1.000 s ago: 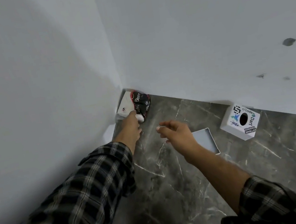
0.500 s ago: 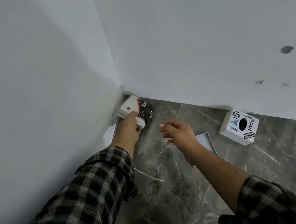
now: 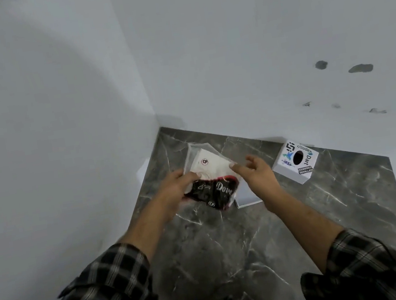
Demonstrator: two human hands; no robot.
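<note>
A clear plastic packet [image 3: 211, 181] holds folded white and black cloth items with printed lettering. It is lifted above the dark marble table [image 3: 330, 206]. My left hand [image 3: 174, 189] grips its left side, thumb on top. My right hand [image 3: 252, 175] pinches the packet's right edge with thumb and forefinger, the other fingers spread loosely.
A white cube box [image 3: 296, 161] with stickers and a round black hole stands at the table's back right. A flat white-rimmed tray [image 3: 247, 197] lies under my right hand, mostly hidden. White walls meet in a corner behind the table [image 3: 158, 119].
My left hand has pulled the packet out of the back corner toward me and lifted it. My right hand has closed in and taken its right edge.
</note>
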